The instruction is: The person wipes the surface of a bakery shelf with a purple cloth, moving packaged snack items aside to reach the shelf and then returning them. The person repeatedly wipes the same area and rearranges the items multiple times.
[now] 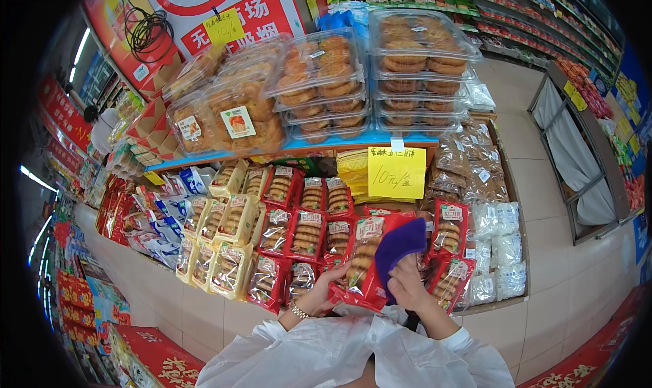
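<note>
My left hand (pixel 322 288), with a metal watch band at the wrist, holds a red-edged clear packet of mooncakes (pixel 362 260) by its lower left side. In my right hand (pixel 406 283) is a purple cloth (pixel 402 240), which lies against the right edge of that packet. Just beyond the hands, similar red packets (pixel 307 233) stand in rows in a low display bin. Cream-coloured packets of round cakes (pixel 232 265) sit left of them. More red packets (pixel 448 232) are to the right of my right hand.
A raised blue-edged shelf (pixel 305 146) holds stacked clear plastic boxes of pastries (pixel 420 56). A yellow handwritten price card (pixel 396 173) hangs from its edge. White bags (pixel 509 250) and brown bags (pixel 471 158) fill the bin's right side. A framed stand (pixel 570 153) is farther right, and red boxes (pixel 153 352) are at lower left.
</note>
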### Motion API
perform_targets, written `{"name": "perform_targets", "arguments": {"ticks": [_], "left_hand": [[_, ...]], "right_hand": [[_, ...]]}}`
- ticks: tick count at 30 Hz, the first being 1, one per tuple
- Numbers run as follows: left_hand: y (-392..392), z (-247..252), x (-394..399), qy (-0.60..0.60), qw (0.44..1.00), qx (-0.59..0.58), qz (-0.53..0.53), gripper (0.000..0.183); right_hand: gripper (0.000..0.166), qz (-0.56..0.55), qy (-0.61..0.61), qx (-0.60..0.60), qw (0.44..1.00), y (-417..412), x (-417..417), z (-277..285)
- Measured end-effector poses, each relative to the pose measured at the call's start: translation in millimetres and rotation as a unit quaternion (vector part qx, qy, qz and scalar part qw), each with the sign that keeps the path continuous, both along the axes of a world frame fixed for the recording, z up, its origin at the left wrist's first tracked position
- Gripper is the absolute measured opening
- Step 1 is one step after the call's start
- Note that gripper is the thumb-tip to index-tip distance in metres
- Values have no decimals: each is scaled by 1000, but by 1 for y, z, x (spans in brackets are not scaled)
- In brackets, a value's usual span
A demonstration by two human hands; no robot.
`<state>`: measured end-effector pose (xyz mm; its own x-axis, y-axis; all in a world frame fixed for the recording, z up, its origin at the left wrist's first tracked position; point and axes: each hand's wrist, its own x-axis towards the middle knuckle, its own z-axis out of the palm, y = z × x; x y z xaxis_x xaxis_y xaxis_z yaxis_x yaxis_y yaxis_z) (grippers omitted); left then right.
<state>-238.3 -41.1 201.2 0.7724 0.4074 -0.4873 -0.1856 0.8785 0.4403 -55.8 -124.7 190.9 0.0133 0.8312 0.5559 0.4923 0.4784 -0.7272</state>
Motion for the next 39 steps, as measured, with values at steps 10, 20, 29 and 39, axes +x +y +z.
{"name": "perform_targets", "arguments": {"ticks": [10, 20, 29, 39], "left_hand": [[-11, 11, 20, -38, 991, 110, 61, 38], [-13, 2, 13, -113, 992, 2, 50, 44], [-4, -3, 14, -84, 990, 81, 75, 46], [-3, 25, 39, 248, 786, 555, 109, 60]], "right_hand": [[54, 1, 706, -265, 657, 9, -16, -15], [47, -101, 508, -261, 815, 0, -26, -9], [29, -234, 292, -83, 924, 1, 4, -9], [62, 53, 723, -205, 658, -9, -9, -34]]}}
